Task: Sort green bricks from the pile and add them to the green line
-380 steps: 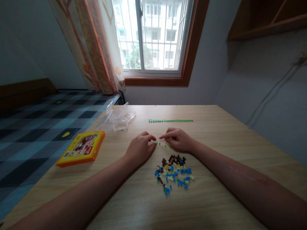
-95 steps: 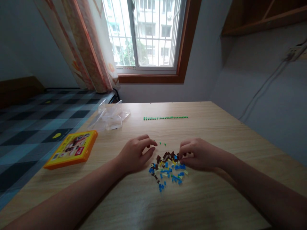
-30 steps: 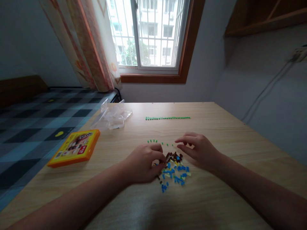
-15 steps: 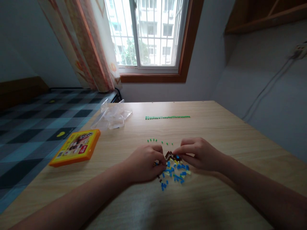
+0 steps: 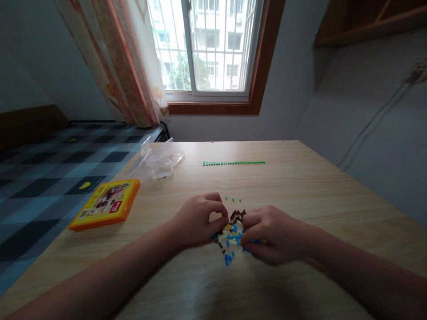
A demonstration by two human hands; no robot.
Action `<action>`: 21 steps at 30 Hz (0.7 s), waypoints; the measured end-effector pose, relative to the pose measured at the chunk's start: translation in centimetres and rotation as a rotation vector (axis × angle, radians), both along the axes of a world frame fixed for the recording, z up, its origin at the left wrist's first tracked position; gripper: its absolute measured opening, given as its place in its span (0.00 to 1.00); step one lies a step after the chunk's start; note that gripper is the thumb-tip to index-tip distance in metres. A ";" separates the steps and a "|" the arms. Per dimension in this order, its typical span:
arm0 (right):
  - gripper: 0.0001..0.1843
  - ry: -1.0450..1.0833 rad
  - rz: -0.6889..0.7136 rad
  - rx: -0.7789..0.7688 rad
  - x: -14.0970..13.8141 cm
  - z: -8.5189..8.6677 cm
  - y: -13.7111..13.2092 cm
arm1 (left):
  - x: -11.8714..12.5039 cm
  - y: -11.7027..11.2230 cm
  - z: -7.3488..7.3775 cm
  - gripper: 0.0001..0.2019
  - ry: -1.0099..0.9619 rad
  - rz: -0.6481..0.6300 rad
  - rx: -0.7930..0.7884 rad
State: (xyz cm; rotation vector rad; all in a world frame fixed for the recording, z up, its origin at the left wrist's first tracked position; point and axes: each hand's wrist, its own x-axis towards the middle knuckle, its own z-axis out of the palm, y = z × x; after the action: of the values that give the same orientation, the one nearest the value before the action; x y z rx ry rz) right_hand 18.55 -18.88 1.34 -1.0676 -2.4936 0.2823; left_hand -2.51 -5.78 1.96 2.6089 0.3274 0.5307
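A loose pile of tiny building bricks in blue, brown and pale yellow lies between my hands, with blue bricks (image 5: 228,258) at its near edge and brown bricks (image 5: 236,216) at its far side. My left hand (image 5: 203,218) is at the pile's left edge, thumb and forefinger brought together in a pinch; whatever is between the tips is too small to make out. Over the right part of the pile, my right hand (image 5: 270,233) has its fingers closed and covers several blue bricks. A few green bricks (image 5: 232,200) lie just beyond the pile.
A long row of green bricks (image 5: 233,163) runs across the far part of the wooden table (image 5: 187,289). To the left are a yellow-orange box (image 5: 105,204) and clear plastic packaging (image 5: 160,160). A checked bed (image 5: 43,178) adjoins the table's left side.
My right hand has moved toward me, from the brown bricks onto the blue ones. My left hand has shifted slightly up and now hides the leftmost loose green bricks.
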 end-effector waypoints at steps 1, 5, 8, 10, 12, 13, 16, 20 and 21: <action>0.09 0.006 -0.008 -0.017 0.0 -0.1 0.1 | 0.0 0.1 0.0 0.05 -0.007 -0.001 -0.004; 0.09 0.030 -0.047 -0.068 0.2 -0.3 0.1 | -0.1 0.0 -0.1 0.04 0.007 -0.082 -0.005; 0.09 0.040 -0.080 -0.062 0.2 -0.2 0.2 | -0.1 -0.3 -0.1 0.04 0.018 -0.111 0.021; 0.08 0.058 -0.095 -0.068 0.3 -0.3 0.3 | -0.1 -0.2 -0.1 0.05 0.017 -0.101 0.026; 0.07 0.077 -0.118 -0.091 0.5 -0.4 0.5 | -0.1 0.0 -0.1 0.05 0.007 -0.077 0.023; 0.07 0.085 -0.131 -0.108 0.6 -0.4 0.6 | -0.1 0.2 -0.1 0.05 0.001 -0.062 0.022; 0.08 0.106 -0.179 -0.145 0.9 -0.6 0.8 | -0.2 0.7 -0.2 0.05 -0.021 -0.022 0.031; 0.08 0.147 -0.216 -0.123 1.1 -0.4 0.6 | -0.2 1.2 -0.3 0.05 -0.069 0.026 0.047; 0.08 0.153 -0.208 -0.111 1.0 -0.3 0.6 | -0.1 1.3 -0.3 0.05 -0.082 0.039 0.048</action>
State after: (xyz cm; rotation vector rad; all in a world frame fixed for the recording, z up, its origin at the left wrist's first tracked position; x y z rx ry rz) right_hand 19.58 -18.30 1.04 -1.2873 -2.2332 0.4265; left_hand -2.65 -4.49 1.68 2.6224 0.3432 0.6649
